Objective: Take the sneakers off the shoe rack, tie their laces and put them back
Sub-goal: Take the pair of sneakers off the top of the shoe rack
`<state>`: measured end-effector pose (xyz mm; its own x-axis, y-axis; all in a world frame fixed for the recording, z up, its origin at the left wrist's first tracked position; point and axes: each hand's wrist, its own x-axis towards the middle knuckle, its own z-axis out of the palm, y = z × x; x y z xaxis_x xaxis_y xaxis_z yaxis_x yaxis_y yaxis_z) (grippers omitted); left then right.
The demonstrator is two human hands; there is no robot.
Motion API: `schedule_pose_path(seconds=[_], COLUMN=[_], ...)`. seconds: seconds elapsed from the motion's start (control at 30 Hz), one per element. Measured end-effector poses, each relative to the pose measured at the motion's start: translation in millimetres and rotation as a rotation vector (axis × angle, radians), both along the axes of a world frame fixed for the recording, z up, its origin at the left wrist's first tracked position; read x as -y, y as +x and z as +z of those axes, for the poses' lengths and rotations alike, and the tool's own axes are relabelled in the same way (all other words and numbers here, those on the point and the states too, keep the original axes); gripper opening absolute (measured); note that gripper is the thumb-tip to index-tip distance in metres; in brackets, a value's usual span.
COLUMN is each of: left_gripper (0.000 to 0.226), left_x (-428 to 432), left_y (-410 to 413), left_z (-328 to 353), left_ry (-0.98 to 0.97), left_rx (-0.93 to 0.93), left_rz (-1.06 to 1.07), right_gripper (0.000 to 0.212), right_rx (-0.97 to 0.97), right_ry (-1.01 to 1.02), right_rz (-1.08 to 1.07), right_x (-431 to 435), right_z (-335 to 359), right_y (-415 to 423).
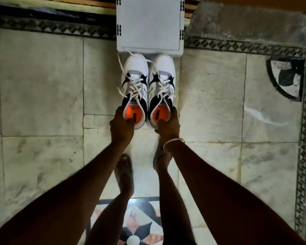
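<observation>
We see two white sneakers with black star patches, grey panels and orange insoles, side by side, toes at the front edge of a white plastic box-shaped shoe rack. The left hand grips the heel of the left sneaker, thumb inside the collar; the right hand, a pale bangle on its wrist, grips the heel of the right sneaker likewise. White laces hang loose and untied. We cannot tell whether the soles touch the pale marble-tiled floor. Two sandalled feet stand below.
</observation>
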<state>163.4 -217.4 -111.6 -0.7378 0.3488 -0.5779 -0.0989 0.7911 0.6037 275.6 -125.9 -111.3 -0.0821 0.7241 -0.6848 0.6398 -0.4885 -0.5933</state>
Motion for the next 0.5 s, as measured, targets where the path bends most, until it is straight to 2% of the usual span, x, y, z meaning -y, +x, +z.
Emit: schedule_pose_path(seconds=[0.3,0.5], left_gripper=[0.057,0.051], left_x=[52,64], left_y=[20,48], left_z=[20,-27], left_ry=[0.016,0.024], left_rx=[-0.069,-0.081], left_rz=[-0.012,-0.006], right_gripper=[0.076,0.075], right_rx=[-0.067,-0.071], right_ry=[-0.009,-0.001], right_rz=[-0.004,0.034], right_x=[51,59], right_z=[7,-43], right_y=[26,52])
